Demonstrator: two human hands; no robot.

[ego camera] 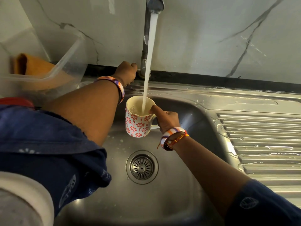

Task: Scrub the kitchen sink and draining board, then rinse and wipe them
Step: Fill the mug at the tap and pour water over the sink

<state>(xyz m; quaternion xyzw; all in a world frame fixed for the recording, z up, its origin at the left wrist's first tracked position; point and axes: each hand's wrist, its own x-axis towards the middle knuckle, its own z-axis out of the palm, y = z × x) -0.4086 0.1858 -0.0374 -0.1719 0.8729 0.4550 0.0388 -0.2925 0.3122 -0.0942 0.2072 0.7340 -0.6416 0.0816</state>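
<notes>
My right hand [167, 120] grips the handle of a white mug [138, 123] with a red flower pattern, thumb on its rim, above the steel sink [171, 193]. Water [150, 51] runs from the tap [146, 35] into the mug, which is partly full. My left hand [127, 72] is curled round the tap handle at the tap's base, against the wall. The drain strainer [142, 167] lies below the mug. The ribbed draining board [263, 147] to the right is wet.
A clear plastic container [48, 69] with an orange cloth [37, 67] inside stands at the left of the sink. The marbled wall [211, 30] rises behind the tap. A red lid [16, 101] shows at the far left.
</notes>
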